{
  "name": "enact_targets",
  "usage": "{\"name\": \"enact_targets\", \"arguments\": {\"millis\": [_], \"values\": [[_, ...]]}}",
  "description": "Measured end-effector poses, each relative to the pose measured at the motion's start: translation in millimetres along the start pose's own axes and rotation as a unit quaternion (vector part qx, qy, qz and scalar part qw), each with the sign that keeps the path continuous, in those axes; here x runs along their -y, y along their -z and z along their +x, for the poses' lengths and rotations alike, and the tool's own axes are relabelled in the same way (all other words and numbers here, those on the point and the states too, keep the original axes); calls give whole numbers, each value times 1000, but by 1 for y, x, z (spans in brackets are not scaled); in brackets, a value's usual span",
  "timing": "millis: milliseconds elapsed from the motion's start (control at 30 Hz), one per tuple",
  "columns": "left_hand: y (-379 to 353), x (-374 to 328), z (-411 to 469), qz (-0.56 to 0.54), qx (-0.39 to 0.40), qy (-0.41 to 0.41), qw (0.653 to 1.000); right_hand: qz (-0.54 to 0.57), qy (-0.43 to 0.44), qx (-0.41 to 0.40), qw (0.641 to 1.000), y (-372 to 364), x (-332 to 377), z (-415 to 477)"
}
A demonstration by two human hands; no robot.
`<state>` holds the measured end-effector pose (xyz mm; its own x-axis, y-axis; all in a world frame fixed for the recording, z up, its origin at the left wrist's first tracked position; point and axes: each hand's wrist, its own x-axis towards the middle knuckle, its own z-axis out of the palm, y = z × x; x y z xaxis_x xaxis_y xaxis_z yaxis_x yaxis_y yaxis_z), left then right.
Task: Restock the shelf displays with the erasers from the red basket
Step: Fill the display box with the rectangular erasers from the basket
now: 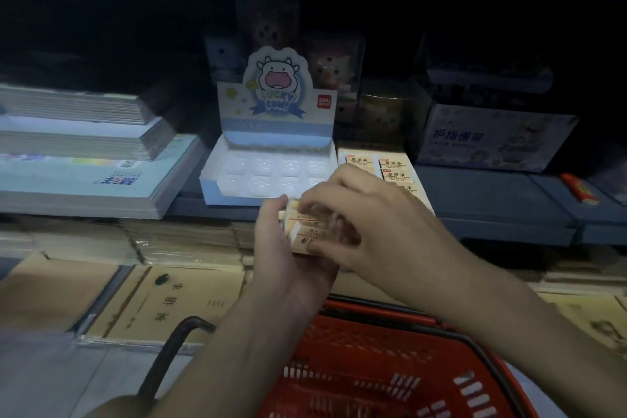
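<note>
The left grip (283,249) curls round a stack of cream, paper-sleeved block erasers (307,231); the right grip (380,231) pinches that stack above the mesh-walled red basket (359,349).

Stationery on a dim shelf (481,204)
Left of the cow display box (271,163) lie booklet stacks (84,149); just right, an eraser box (393,164).

Red lattice basket (390,366) (black handle), cream erasers (307,231), blue-white display box (268,159).
</note>
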<state>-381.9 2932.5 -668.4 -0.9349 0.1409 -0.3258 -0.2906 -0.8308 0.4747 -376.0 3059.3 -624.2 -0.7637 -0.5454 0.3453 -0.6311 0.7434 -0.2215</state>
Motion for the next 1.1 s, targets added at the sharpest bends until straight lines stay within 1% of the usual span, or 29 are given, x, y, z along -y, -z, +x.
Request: {"name": "enact_targets", "arguments": {"millis": [100, 200, 267, 367, 433, 467, 533, 600, 667, 733, 767, 867, 933, 1000, 1100], "values": [[2, 0, 0, 2, 4, 4, 1000, -85, 69, -5, 994, -9, 2, -1], [2, -2, 0, -6, -10, 8, 1000, -178, 116, -31, 977, -15, 2, -1], [1, -4, -1, -5, -18, 7, 1000, -184, 125, -41, 974, -16, 2, 0], [1, -6, -2, -12, -23, 12, 1000, -118, 114, -40, 986, -15, 1, -2], [3, -7, 0, -15, -27, 11, 999, -39, 91, -53, 994, -15, 1, -3], [4, -8, 2, -21, -28, 14, 999, 24, 72, -64, 995, -13, 1, -2], [5, -9, 5, -43, -35, 14, 998, 146, 24, -101, 984, -6, 3, 3], [5, -10, 6, -72, -54, 11, 996, 227, -39, -141, 963, 6, 1, 8], [2, -10, 3, -102, -89, 6, 991, 262, -107, -174, 943, 20, -9, 12], [0, -12, 2, -127, -122, 9, 984, 243, -169, -204, 933, 28, -27, 14], [0, -12, 1, -135, -131, 10, 982, 225, -203, -205, 931, 28, -37, 14], [-2, -12, 1, -145, -138, 7, 980, 198, -303, -153, 920, 19, -62, 13], [-2, -12, 1, -148, -131, 4, 980, 203, -341, -108, 912, 10, -69, 11], [-1, -11, 2, -146, -131, 2, 981, 201, -345, -74, 914, 7, -71, 11], [0, -11, 2, -144, -133, 3, 980, 157, -321, 8, 934, 12, -69, 12]]}}
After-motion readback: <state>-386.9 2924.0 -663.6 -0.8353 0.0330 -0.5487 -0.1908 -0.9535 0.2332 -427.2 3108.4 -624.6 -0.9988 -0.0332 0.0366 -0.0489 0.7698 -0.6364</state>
